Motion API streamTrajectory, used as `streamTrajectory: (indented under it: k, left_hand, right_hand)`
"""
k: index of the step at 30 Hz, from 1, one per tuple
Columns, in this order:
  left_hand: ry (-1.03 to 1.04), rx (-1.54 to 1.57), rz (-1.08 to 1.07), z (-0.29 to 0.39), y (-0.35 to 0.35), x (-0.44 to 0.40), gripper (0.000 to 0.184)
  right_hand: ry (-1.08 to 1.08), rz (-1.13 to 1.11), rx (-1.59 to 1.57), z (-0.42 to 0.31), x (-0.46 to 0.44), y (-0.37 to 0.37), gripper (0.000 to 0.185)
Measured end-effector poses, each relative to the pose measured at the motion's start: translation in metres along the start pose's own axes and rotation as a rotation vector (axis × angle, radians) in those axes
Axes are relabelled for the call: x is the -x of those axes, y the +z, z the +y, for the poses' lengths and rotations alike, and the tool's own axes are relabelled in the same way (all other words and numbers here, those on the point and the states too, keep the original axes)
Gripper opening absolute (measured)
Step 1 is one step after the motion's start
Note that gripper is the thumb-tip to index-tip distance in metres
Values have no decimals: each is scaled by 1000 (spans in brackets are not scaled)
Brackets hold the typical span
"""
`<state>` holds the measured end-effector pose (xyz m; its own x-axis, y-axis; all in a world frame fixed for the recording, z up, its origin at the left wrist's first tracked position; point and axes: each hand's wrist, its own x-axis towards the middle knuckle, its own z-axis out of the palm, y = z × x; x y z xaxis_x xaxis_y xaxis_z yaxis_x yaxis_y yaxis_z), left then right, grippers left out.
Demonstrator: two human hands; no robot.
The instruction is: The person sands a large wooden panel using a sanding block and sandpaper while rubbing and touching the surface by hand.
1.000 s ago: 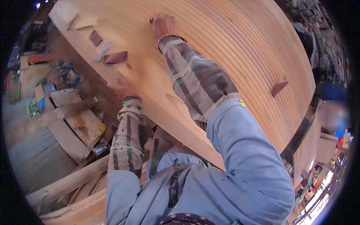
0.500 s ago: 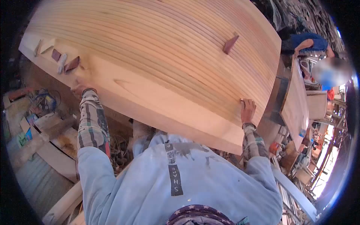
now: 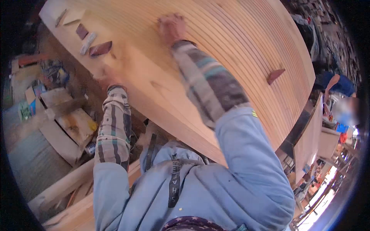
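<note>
A broad, pale wooden panel [image 3: 146,104] with many fine parallel grooves across its upper face lies in front of me. My right hand [image 3: 172,29] rests on the grooved face, slightly smeared, with its fingers curled; whatever is under them is hidden. At the near left edge, my left hand [image 3: 107,76] touches the smooth border, its fingers too blurred to make out. Just beyond the left hand lie a dark reddish wooden piece [image 3: 100,49], a whitish stick-like piece [image 3: 88,43] and a smaller dark block [image 3: 81,31]. Another reddish wedge-shaped piece [image 3: 275,76] sits on the grooves at right.
Wooden boards [image 3: 61,140] and clutter lie on the floor at left. Another person [image 3: 339,84] in a dark blue top is at the far right, beside a long wooden board [image 3: 308,142]. Stacked scraps fill the upper right.
My right hand has moved from the panel's near right part to the far left, onto the grooves. My left hand stays at the left edge. The view has shifted.
</note>
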<state>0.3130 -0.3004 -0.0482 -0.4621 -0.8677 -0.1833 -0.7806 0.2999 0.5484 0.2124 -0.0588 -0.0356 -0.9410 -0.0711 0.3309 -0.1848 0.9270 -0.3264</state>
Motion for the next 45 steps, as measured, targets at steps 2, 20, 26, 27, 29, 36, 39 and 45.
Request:
streamTrajectory:
  k: [2, 20, 26, 27, 29, 36, 39, 45]
  left_hand:
    - [32, 31, 10, -9, 12, -10, 81]
    - [36, 89, 54, -37, 42, -50, 75]
    - [-10, 78, 59, -36, 37, -42, 73]
    - [-21, 75, 56, -34, 36, -41, 72]
    - [-51, 64, 58, -34, 31, -39, 72]
    - [55, 172, 62, -47, 40, -39, 73]
    - [61, 151, 61, -46, 44, -49, 74]
    - [61, 142, 56, -40, 46, -49, 75]
  right_hand:
    - [47, 63, 4, 0, 6, 2, 18]
    - [331, 136, 201, 212, 377, -224, 8]
    - [159, 63, -44, 99, 130, -78, 17]
    - [51, 96, -100, 79, 93, -60, 18]
    - [15, 232, -204, 46, 29, -11, 22]
    - [69, 144, 17, 63, 59, -26, 12]
    - [73, 201, -38, 146, 205, -100, 11]
    - [540, 25, 440, 258, 500, -316, 13]
